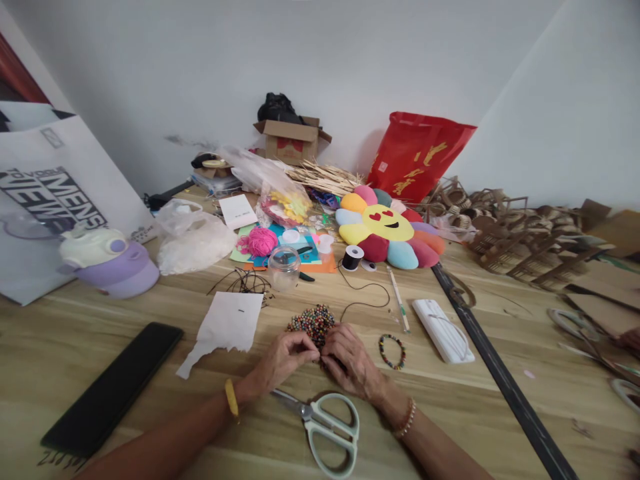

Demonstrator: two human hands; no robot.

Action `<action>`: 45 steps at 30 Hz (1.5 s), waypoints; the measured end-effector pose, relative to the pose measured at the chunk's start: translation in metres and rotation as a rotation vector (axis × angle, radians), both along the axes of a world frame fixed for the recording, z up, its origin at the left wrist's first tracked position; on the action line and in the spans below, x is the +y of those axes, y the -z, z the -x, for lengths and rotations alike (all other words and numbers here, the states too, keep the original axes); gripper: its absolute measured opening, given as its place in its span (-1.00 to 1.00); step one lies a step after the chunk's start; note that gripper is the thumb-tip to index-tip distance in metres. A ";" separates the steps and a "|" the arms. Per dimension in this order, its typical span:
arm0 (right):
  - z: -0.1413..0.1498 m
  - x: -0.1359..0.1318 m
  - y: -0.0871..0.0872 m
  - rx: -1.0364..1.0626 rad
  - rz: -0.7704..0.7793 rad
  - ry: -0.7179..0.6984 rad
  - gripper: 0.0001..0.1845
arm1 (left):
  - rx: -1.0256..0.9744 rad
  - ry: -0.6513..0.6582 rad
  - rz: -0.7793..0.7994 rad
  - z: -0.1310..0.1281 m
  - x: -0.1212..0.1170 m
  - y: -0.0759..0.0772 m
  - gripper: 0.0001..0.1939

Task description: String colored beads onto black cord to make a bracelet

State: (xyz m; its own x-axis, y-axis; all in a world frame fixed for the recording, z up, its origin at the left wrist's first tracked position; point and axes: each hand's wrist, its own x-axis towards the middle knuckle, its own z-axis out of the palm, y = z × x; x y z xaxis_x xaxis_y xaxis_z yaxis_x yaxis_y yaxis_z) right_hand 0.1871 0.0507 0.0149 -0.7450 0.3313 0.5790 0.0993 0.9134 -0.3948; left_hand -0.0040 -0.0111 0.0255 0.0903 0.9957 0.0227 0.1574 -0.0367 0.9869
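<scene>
Here are the beads [311,323], a small multicoloured heap on the tabletop [260,447], with the left hand [285,360] and right hand [353,363] meeting at its near edge. Both hands are narrow, fingertips drawn in and nearly touching; what sits between them is too small to make out, possibly a bead or a bit of cord, and I can't tell whether either grip is fully closed. These beads look light, hard and smooth, likely to roll or skid under a clumsy press, so a fingertip pinch on opposite sides, clear of the hole, suits each one. Over beside the right wrist lies a beaded bracelet [383,347]; it looks flexible, best lifted by its rim. The scissors [306,411], just nearer the person, look stiff and heavier, and the handle loops offer the safe hold.
</scene>
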 end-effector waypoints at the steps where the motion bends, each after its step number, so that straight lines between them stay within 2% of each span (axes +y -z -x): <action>1: 0.000 0.000 0.000 -0.001 -0.002 -0.001 -0.91 | 0.011 0.004 -0.004 0.000 0.000 -0.001 -0.85; 11: 0.000 -0.003 -0.008 0.042 0.004 -0.014 -0.89 | 0.066 0.015 -0.048 0.000 0.000 -0.004 -0.82; 17: 0.000 -0.005 -0.010 0.076 -0.018 -0.029 -0.76 | 0.038 0.059 -0.116 0.001 -0.001 0.000 -0.81; 22: 0.002 -0.005 -0.008 0.055 -0.006 -0.043 -0.91 | 0.028 0.072 -0.134 0.001 -0.001 0.001 -0.80; 33: 0.001 -0.001 -0.004 0.068 0.004 0.005 -0.91 | 0.099 -0.021 -0.057 0.001 0.001 -0.004 -0.83; 39: 0.002 0.000 -0.002 0.085 0.016 0.011 -0.89 | 0.094 -0.042 -0.067 0.002 0.003 0.001 -0.83; 45: 0.000 0.002 -0.001 0.092 0.089 0.063 -0.88 | 0.140 -0.149 -0.102 0.004 0.004 0.007 -0.82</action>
